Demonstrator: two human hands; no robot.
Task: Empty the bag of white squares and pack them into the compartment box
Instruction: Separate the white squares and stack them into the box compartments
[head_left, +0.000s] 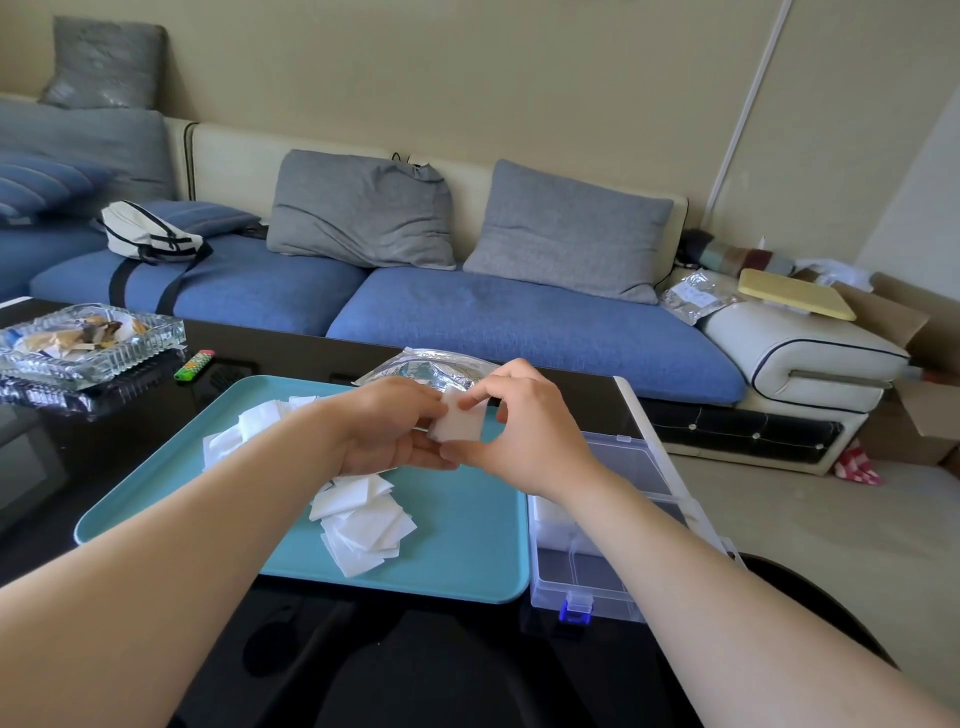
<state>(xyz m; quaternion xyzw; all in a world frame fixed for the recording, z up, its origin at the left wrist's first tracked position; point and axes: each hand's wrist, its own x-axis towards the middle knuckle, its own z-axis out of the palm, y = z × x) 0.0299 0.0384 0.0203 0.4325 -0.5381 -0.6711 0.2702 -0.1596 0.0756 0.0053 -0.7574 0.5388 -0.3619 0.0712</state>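
Over the teal tray (467, 540), my left hand (387, 426) and my right hand (524, 421) together hold a small stack of white squares (457, 420), fingers pinching its edges. Loose white squares (363, 525) lie scattered on the tray below and to the left of my hands. The silver foil bag (431, 364) lies flat at the tray's far edge, behind my hands. The clear compartment box (597, 561) stands open to the right of the tray, with white squares in one middle compartment (556, 517); my right forearm hides part of it.
A glass ashtray (88, 338) and a green lighter (193, 365) sit on the black table at the far left. A blue sofa with grey cushions (467, 306) runs behind the table. Cardboard boxes (914, 410) stand on the floor at right.
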